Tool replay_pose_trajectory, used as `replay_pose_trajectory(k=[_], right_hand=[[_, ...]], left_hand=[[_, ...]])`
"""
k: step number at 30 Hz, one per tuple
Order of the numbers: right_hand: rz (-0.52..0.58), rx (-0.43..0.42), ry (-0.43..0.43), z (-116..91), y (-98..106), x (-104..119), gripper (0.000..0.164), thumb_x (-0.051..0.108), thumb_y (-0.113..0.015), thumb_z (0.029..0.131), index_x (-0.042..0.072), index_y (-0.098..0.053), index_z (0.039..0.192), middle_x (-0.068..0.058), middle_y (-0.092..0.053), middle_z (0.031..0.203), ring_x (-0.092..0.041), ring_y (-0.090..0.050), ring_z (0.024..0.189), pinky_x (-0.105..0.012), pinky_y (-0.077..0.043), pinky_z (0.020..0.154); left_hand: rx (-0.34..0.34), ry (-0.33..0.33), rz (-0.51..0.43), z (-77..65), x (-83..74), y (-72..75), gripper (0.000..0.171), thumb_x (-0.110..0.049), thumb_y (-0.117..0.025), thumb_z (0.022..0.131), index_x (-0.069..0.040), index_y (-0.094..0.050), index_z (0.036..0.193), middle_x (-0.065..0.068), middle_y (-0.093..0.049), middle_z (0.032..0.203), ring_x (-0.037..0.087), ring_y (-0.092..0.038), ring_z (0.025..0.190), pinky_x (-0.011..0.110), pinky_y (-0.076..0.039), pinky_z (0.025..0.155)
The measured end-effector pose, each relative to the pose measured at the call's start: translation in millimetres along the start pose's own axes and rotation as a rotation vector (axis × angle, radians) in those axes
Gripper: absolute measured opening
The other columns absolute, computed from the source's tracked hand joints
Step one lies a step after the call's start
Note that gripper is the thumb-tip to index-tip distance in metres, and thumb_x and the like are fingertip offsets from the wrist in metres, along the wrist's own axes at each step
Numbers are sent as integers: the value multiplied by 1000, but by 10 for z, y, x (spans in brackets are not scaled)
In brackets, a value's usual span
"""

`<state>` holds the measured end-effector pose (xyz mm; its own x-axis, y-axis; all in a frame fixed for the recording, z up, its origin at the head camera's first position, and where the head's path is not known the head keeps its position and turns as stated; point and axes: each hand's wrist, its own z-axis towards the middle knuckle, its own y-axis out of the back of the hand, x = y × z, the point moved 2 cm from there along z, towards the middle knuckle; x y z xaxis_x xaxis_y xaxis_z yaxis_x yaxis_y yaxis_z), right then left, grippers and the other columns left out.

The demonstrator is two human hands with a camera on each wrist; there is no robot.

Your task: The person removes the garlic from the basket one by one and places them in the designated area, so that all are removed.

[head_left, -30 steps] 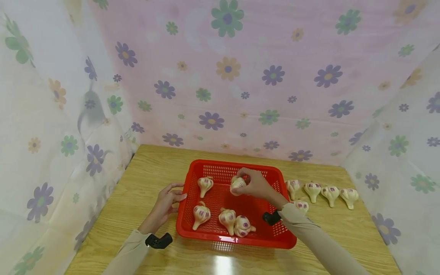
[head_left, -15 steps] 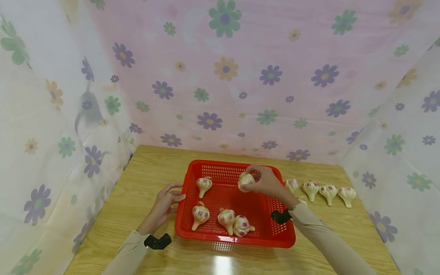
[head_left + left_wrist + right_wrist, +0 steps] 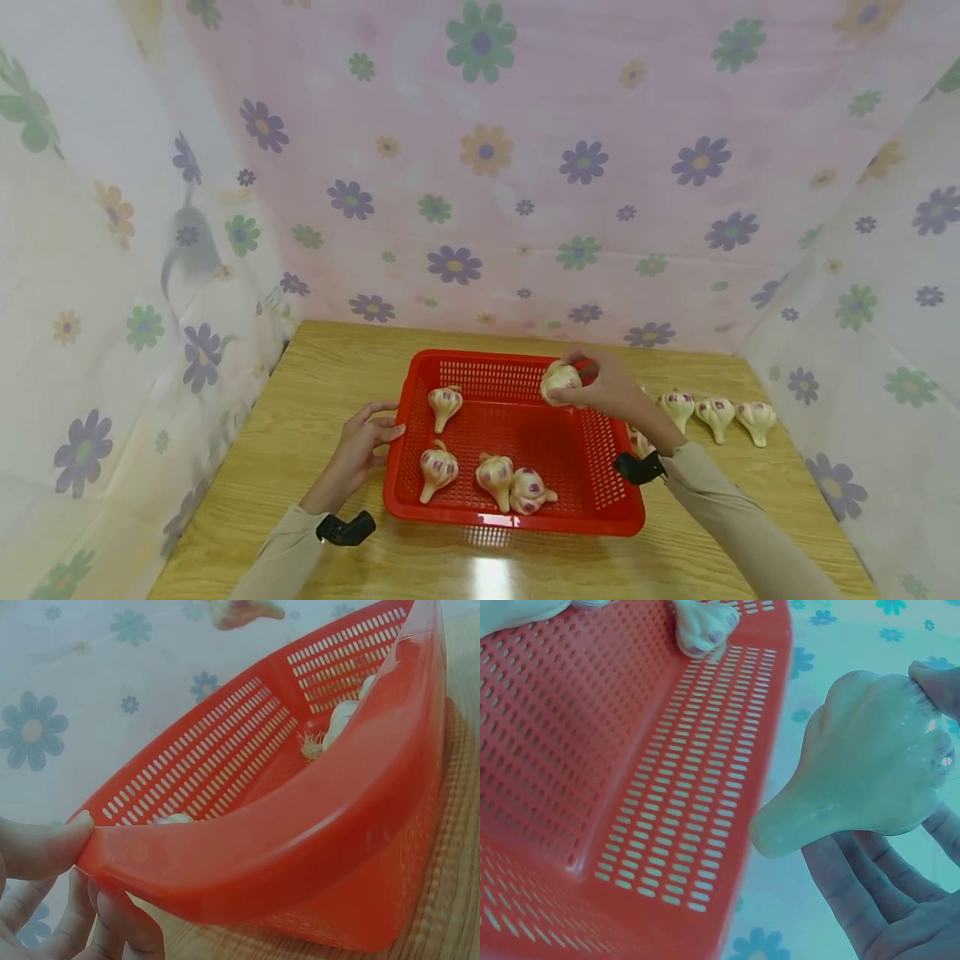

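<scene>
- Our left hand (image 3: pixel 358 454) grips the left rim of the red basket (image 3: pixel 600 523), thumb over the edge and fingers beneath, as the left wrist view shows.
- Just right of that hand, four garlic bulbs (image 3: pixel 495 478) lie inside the basket; we judge these are yet to be handled.
- Our right hand (image 3: pixel 609 390) pinches one bulb (image 3: pixel 559 382) above the basket's far right corner.
- Beyond this hand, a row of bulbs (image 3: pixel 716 414) lies on the table (image 3: pixel 315 367); some hide behind our wrist.
</scene>
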<state>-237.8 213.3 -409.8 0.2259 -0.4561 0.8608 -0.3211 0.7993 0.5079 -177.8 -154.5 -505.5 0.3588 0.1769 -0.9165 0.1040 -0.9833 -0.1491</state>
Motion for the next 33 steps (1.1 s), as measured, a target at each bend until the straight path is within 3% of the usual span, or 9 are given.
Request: replay_pose_trajectory(k=[7, 13, 19, 25, 33], right_hand=[[113, 45, 24, -107, 200, 45, 41, 15, -78, 79, 4, -53, 110, -17, -53, 111, -30, -62, 90, -42, -55, 64], [30, 24, -3, -241, 346, 59, 42, 22, -77, 80, 8, -52, 112, -13, -54, 108, -27, -61, 88, -43, -54, 66], [-58, -6, -25, -364, 467, 26, 45, 26, -73, 84, 10, -50, 118, -10, -51, 115, -27, -59, 96, -39, -51, 72], [-73, -24, -43, -454, 564, -9, 45, 27, -71, 85, 9, -49, 121, -9, -48, 123, -27, -58, 102, -40, -50, 79], [-77, -42, -64, -560, 655, -43, 41, 27, -71, 86, 7, -49, 115, -11, -46, 126, -29, -59, 99, -38, -51, 73]], left_hand=[[2, 12, -14, -1, -10, -8, 46, -2, -66, 83, -7, -51, 127, 7, -58, 93, 19, -61, 77, 37, -55, 58], [0, 10, -12, -9, -4, -4, 45, -3, -66, 83, -8, -53, 125, 9, -57, 95, 20, -61, 77, 37, -55, 58], [8, 2, -4, -8, -8, -2, 46, -4, -67, 84, -6, -51, 127, 9, -57, 95, 19, -62, 76, 35, -54, 57], [9, 2, 1, -23, -18, -11, 46, -5, -66, 85, -7, -50, 128, 9, -56, 97, 18, -62, 77, 36, -55, 58], [7, 0, -3, -10, -4, -7, 45, -4, -66, 85, -6, -50, 127, 9, -56, 95, 18, -62, 77, 37, -55, 59]])
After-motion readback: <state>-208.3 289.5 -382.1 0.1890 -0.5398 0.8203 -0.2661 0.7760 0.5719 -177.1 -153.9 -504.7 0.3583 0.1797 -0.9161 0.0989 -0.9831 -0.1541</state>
